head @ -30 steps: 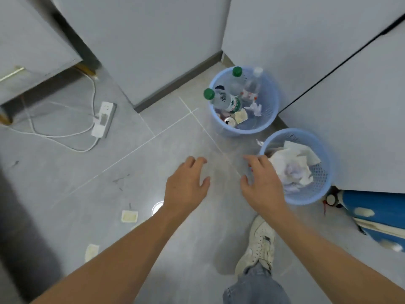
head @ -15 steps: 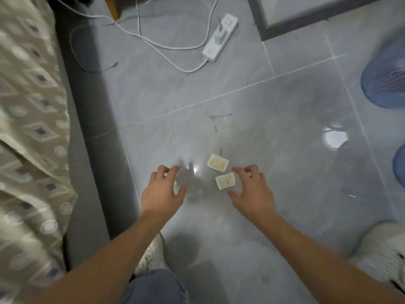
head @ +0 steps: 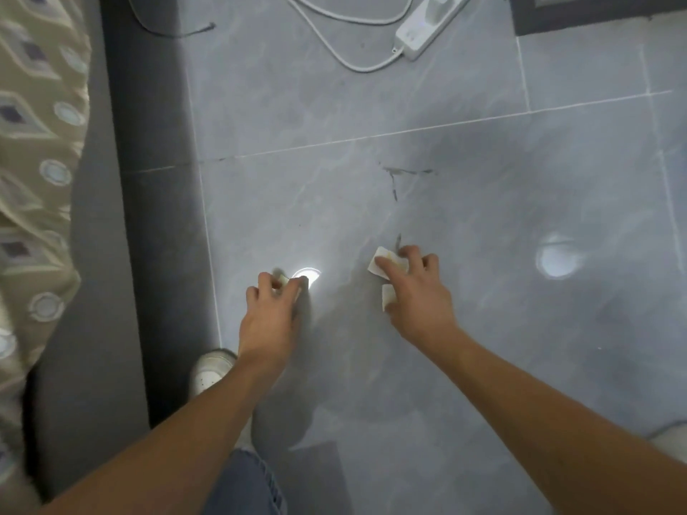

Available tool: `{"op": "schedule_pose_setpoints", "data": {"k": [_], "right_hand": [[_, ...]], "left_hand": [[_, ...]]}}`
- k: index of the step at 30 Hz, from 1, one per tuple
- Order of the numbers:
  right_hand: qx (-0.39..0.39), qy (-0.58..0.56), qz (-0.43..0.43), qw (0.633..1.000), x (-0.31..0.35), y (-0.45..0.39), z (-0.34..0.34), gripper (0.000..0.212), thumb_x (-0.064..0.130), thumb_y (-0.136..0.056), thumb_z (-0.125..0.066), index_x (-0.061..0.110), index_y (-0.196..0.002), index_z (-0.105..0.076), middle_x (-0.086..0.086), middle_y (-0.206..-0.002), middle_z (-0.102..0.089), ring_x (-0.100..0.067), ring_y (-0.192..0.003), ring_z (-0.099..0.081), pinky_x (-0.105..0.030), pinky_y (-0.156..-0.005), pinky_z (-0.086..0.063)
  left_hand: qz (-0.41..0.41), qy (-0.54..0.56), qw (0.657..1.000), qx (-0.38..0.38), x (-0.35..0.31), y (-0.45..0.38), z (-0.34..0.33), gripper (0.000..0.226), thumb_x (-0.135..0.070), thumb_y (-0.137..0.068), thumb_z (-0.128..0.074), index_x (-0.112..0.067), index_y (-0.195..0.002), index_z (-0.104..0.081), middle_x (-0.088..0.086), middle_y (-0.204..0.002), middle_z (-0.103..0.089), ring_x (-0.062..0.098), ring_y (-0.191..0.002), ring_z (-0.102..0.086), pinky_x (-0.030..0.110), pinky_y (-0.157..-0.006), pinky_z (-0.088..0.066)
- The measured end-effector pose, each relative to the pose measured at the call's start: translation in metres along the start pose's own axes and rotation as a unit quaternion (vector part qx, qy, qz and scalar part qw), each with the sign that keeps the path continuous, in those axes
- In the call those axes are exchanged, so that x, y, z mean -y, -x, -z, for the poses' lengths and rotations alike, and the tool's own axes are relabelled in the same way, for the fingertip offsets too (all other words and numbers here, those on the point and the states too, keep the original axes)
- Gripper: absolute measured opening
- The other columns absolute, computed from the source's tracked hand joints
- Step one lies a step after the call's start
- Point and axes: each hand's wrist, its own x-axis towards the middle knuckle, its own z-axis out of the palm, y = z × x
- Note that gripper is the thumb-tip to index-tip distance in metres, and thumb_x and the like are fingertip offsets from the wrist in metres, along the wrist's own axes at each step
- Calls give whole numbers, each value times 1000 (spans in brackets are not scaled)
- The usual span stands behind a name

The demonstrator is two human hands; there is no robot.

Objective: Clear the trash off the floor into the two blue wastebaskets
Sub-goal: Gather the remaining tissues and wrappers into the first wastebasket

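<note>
Grey glossy tiled floor [head: 483, 202] with pale grout lines and dark scuff marks near the middle; two round light reflections show on it; a white power strip [head: 427, 29] with a looping white cable [head: 334, 42] lies at the top; two small cream paper scraps [head: 383, 263] lie near the centre, one just beside the other; a white shoe [head: 208, 369] stands at lower left, beside a dark grey strip [head: 156, 217].

A white power strip [head: 427, 26] lies on the grey tiled floor [head: 483, 180] at 1 o'clock, its white cable [head: 334, 50] looping toward 12. A patterned beige fabric [head: 33, 143] hangs at 9 o'clock; a white shoe [head: 208, 369] stands at 7
</note>
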Motion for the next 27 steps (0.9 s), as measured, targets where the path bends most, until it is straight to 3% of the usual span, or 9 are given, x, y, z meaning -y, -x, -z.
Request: {"op": "schedule_pose_setpoints", "data": {"k": [3, 6, 8, 13, 19, 22, 27], "right_hand": [[-7, -14, 21, 1000, -7, -2, -2, 49, 10, -79, -71, 24, -122, -53, -3, -124, -42, -29, -108, -44, -38, -57, -51], [-22, -45, 25, 998, -13, -3, -3, 28, 5, -85, -65, 15, -111, -60, -6, -114, -50, -30, -98, -49, -42, -66, -49], [-34, -67, 26, 997, -14, -3, -1, 19, 4, -86, -64, 11, -104, -63, -8, -107, -52, -33, -92, -52, -43, -67, -47], [-99, -134, 2, 986, -25, 4, 30, 13, 3, -86, -65, 6, -99, -66, -12, -99, -54, -36, -86, -57, -43, -68, -48], [-218, -215, -73, 949, -80, 47, 121, 16, 6, -83, -72, 11, -97, -66, -2, -94, -51, -24, -77, -55, -33, -67, -45], [-286, -250, -138, 915, -140, 97, 183, 18, 7, -82, -74, 14, -96, -66, 3, -94, -50, -13, -75, -50, -19, -67, -35], [-366, -239, -257, 862, -265, 200, 265, 16, 6, -81, -75, 12, -94, -68, -3, -95, -56, -19, -80, -55, -19, -70, -31]], "left_hand": [[6, 14, 1000, -11, 7, -5, -9, 12, -43, -96, -56, -38, -101, -47, -4, -110, -50, 23, -95, -57, 45, -81, -54], [-38, 35, 999, -6, 10, -7, -18, 5, -24, -96, -60, -24, -101, -58, -2, -107, -51, 24, -89, -55, 33, -73, -47], [-47, 58, 997, -15, 3, -8, -14, 9, -24, -97, -59, -19, -90, -56, -8, -97, -43, 17, -81, -49, 27, -68, -41], [-93, 68, 993, -12, -54, -13, 17, 8, -12, -90, -65, -19, -93, -61, -5, -99, -44, 17, -80, -52, 39, -69, -54], [-189, 88, 978, -15, -195, -17, 75, 18, -6, -84, -66, -20, -94, -62, -5, -100, -46, 16, -80, -56, 41, -66, -55], [-259, 93, 961, -8, -300, -6, 97, 18, -6, -85, -67, -20, -94, -63, -6, -99, -46, 15, -81, -56, 41, -66, -54], [-366, 116, 923, 36, -485, 49, 89, 18, -7, -85, -68, -21, -94, -63, -6, -100, -46, 15, -81, -56, 41, -68, -54]]}}
